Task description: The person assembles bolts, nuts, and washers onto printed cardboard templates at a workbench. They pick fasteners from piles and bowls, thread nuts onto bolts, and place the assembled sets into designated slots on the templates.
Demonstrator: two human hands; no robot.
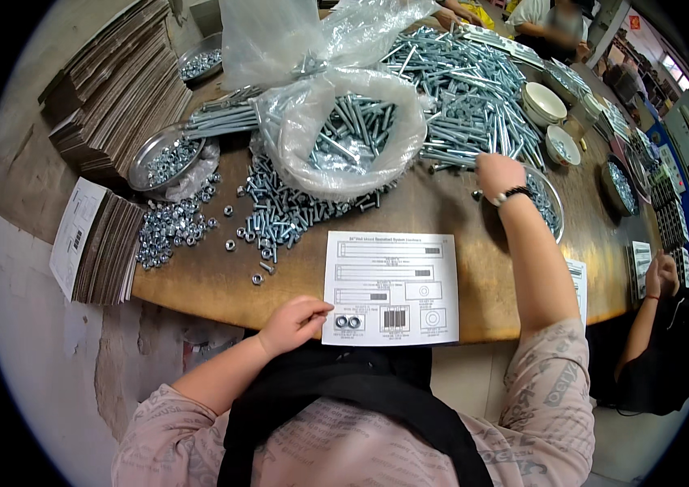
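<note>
Near the table's front edge lies a white printed card (pixel 390 276) with drawings of bolts and washers. My left hand (pixel 294 325) is closed, thumb and forefinger pinching the card's left edge. Two nuts (pixel 348 322) show at its lower left corner; whether real or printed I cannot tell. My right hand (pixel 500 176), with a dark beaded bracelet, reaches out to the near edge of a big pile of long bolts (pixel 474 97). Its fingers point down and are hidden behind the hand. Just beside it is a metal bowl (pixel 559 213) of small hardware, partly covered by my forearm.
A clear plastic bag (pixel 279 146) of bolts stands mid-table, with short bolts (pixel 279 207) before it. Loose nuts (pixel 174 231) and a bowl of nuts (pixel 167 162) lie left, beside stacked cardboard (pixel 121 85). White bowls (pixel 543 104) stand right. Another person's hands (pixel 663 276) show at the right.
</note>
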